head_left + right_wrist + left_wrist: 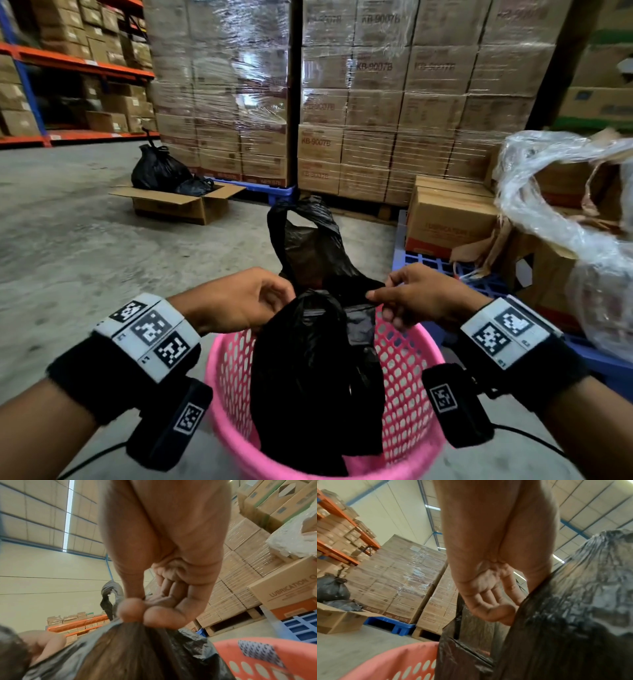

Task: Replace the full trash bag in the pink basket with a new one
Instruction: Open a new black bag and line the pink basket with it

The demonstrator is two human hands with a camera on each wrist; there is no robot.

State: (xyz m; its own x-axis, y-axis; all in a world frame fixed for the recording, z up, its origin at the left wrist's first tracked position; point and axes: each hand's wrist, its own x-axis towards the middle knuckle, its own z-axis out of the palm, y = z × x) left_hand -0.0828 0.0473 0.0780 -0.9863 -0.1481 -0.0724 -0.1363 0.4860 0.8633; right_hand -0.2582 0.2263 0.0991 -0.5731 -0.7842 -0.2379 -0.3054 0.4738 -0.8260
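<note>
I see the black bag (318, 370) hanging into the pink basket (407, 387); above its rim, my left hand (236, 301) and right hand (421, 294) each pinch the bag's top edge.

The grey concrete floor (85, 240) carries the pink basket (411, 363) nearest the camera, an open carton (178, 204) with tied black bags (157, 168) further off to the left, blue pallets (418, 260) on the right under boxes (448, 222), and wrapped box stacks (376, 102) behind.
</note>
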